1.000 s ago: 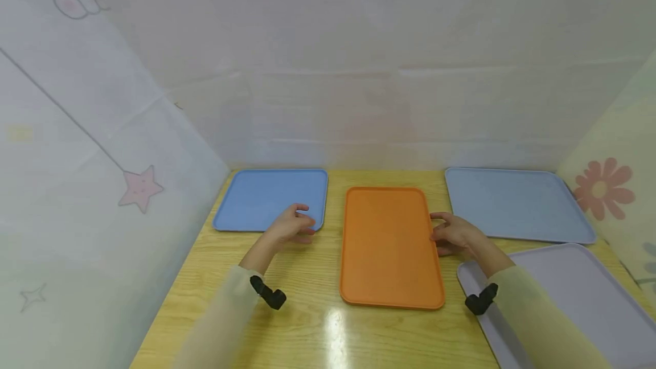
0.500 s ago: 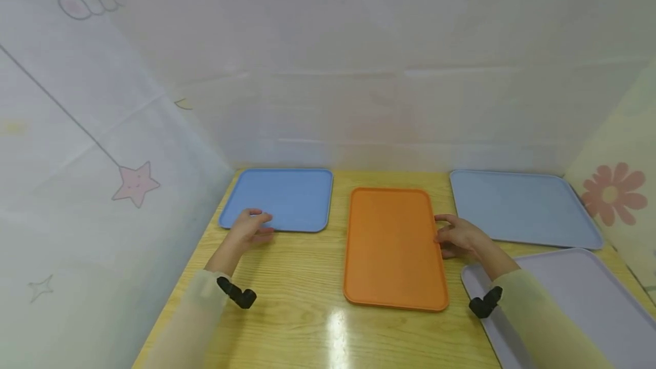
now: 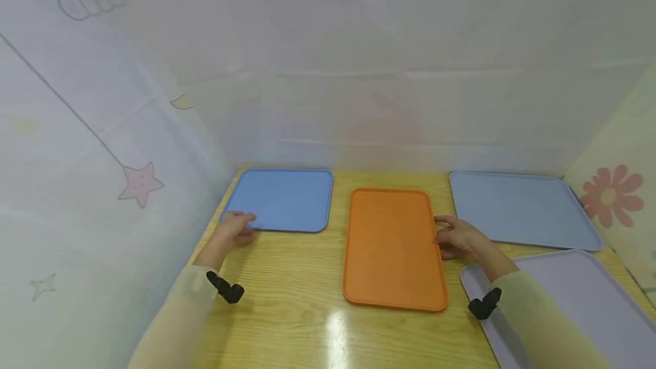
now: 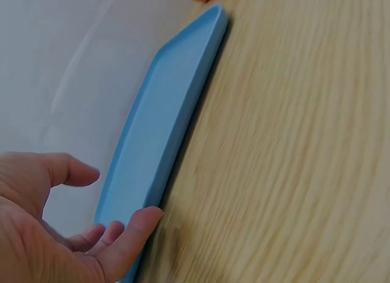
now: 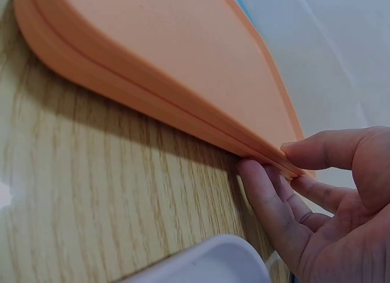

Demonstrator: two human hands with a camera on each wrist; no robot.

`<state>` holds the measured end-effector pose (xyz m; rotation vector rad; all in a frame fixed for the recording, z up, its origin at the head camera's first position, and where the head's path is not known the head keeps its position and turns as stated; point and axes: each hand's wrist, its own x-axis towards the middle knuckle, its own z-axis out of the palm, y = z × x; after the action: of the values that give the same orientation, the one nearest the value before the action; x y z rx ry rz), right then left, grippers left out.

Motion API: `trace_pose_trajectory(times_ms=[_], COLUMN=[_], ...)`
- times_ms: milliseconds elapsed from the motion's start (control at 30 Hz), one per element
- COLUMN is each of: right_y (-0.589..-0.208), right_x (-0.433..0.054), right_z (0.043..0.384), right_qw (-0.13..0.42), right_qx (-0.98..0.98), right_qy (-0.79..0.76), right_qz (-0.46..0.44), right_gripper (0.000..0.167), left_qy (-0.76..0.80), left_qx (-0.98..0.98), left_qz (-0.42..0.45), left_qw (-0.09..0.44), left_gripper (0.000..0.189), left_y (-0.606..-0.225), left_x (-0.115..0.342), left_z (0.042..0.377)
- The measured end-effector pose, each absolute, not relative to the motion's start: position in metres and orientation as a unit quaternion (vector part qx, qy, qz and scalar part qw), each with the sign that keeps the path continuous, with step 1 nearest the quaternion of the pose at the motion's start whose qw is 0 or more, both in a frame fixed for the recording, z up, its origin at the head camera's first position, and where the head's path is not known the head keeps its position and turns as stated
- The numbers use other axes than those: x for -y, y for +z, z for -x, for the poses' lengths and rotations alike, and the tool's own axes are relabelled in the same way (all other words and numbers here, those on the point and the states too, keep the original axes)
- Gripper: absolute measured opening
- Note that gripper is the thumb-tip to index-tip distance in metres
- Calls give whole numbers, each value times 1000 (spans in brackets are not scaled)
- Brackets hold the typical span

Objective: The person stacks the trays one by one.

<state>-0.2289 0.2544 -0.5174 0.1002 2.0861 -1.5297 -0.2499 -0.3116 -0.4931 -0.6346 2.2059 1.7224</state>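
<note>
A blue tray (image 3: 287,198) lies flat at the back left of the wooden table. My left hand (image 3: 233,229) is at its front left corner. In the left wrist view, a fingertip is right at the tray's outer side, while the thumb (image 4: 79,172) stays apart from it above. Upright on the table's middle lies an orange tray (image 3: 392,244), whose side (image 5: 134,97) shows two layers, like one tray on another. My right hand (image 3: 458,238) pinches its right edge, thumb (image 5: 311,150) on the rim and fingers at the side and underside.
A grey-blue tray (image 3: 523,209) lies at the back right. In front of it a pale lilac tray (image 3: 574,300) reaches under my right forearm. Printed cloth walls (image 3: 328,73) close in the back and both sides of the table (image 3: 287,300).
My left hand has moved left along the blue tray's front edge, from near its right corner to its left corner. The right hand stays at the orange tray, and the view has shifted slightly.
</note>
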Motion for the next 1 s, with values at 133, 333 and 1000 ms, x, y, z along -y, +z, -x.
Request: trace_pose_trajectory(times_ms=[133, 333, 1000], right_y=[-518, -517, -518], right_x=[-255, -257, -253], right_z=[228, 227, 229], right_qw=[269, 267, 260], right_qx=[-777, -781, -783], right_qy=[-568, -563, -563], right_qz=[-42, -48, -42], right_gripper=[82, 82, 82], left_qy=[555, 448, 331], left_qx=[-789, -865, -922], left_qz=[215, 186, 140], left_qw=[150, 127, 145], left_gripper=[70, 68, 70], left_y=[-492, -486, -495], left_x=[333, 354, 391], left_z=[260, 280, 316])
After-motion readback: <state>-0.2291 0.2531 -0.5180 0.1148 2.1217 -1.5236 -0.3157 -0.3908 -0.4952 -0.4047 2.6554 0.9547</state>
